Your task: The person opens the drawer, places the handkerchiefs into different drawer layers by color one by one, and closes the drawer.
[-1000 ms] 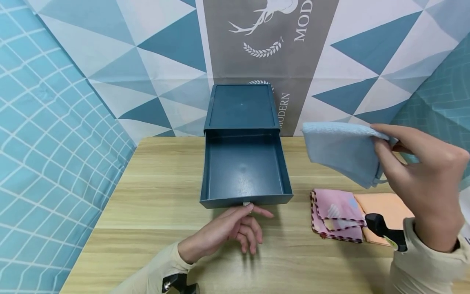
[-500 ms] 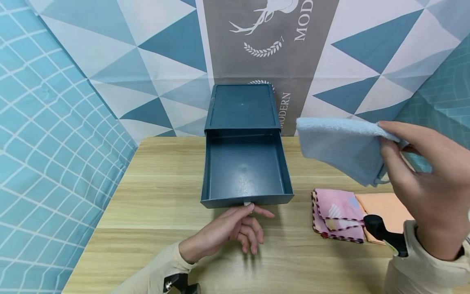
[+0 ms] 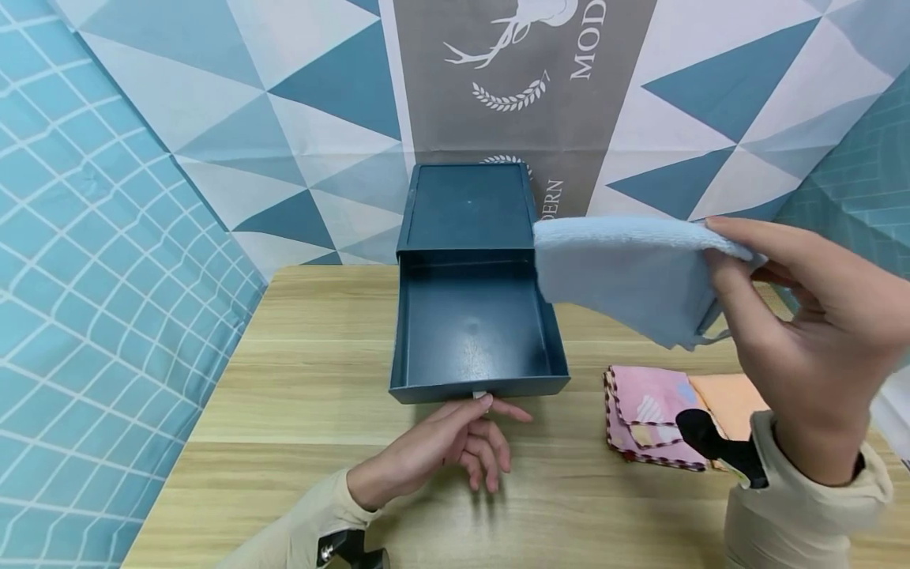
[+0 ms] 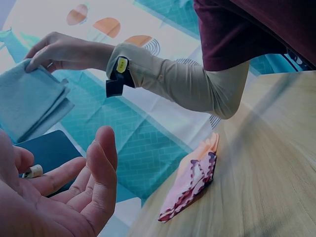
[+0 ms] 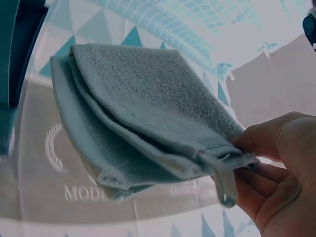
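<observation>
R hand [image 3: 810,332] pinching folded blue towel [image 3: 618,276], raised above right edge of open drawer [image 3: 472,332]. L hand [image 3: 441,450] relaxed on table [image 3: 284,411], fingertips touching drawer pull [image 3: 479,394]. Pink cloth [image 3: 643,415] & orange cloth [image 3: 732,399] nearby.

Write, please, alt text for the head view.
A right hand holds a folded light blue towel above the right edge of an open dark blue drawer on a wooden table; the left hand touches the drawer's handle.
</observation>
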`<control>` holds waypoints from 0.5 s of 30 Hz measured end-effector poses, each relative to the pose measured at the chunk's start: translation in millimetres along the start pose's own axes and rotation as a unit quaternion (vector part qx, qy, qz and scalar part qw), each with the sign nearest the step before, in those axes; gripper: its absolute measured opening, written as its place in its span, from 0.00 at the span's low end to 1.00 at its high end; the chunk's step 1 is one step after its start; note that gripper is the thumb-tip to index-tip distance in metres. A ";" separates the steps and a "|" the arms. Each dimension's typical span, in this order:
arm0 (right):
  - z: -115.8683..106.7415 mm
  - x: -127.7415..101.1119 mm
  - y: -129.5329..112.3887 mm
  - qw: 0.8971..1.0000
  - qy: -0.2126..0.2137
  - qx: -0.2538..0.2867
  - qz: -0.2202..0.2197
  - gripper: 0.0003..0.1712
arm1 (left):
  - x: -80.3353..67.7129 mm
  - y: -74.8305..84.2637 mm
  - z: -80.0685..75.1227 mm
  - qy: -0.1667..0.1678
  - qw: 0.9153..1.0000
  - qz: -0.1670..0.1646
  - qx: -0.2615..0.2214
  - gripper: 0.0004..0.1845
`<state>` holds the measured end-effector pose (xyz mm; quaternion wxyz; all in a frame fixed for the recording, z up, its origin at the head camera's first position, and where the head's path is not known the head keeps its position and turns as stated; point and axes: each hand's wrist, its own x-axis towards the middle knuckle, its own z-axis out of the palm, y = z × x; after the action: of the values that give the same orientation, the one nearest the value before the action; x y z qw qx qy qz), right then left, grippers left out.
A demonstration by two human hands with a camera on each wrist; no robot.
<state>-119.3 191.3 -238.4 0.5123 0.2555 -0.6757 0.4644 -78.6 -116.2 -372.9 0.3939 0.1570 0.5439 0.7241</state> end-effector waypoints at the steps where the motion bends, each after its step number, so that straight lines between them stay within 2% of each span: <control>1: 2.7 0.2 -1.6 1.000 0.004 0.009 0.003 0.07 | 0.0 -0.2 0.2 0.001 1.000 -0.001 0.000 0.32; 7: 17.3 1.0 -5.5 0.997 0.041 0.054 0.020 0.06 | 0.2 -0.6 0.7 0.001 1.000 -0.002 0.000 0.32; 15: 45.6 -1.9 -15.4 0.994 0.028 0.090 0.054 0.07 | 0.1 -0.7 -0.8 -0.006 1.000 0.007 0.003 0.32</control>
<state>-126.8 143.7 -236.6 0.4802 0.2510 -0.6292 0.5573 -78.9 -116.6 -373.8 0.3913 0.1662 0.5426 0.7245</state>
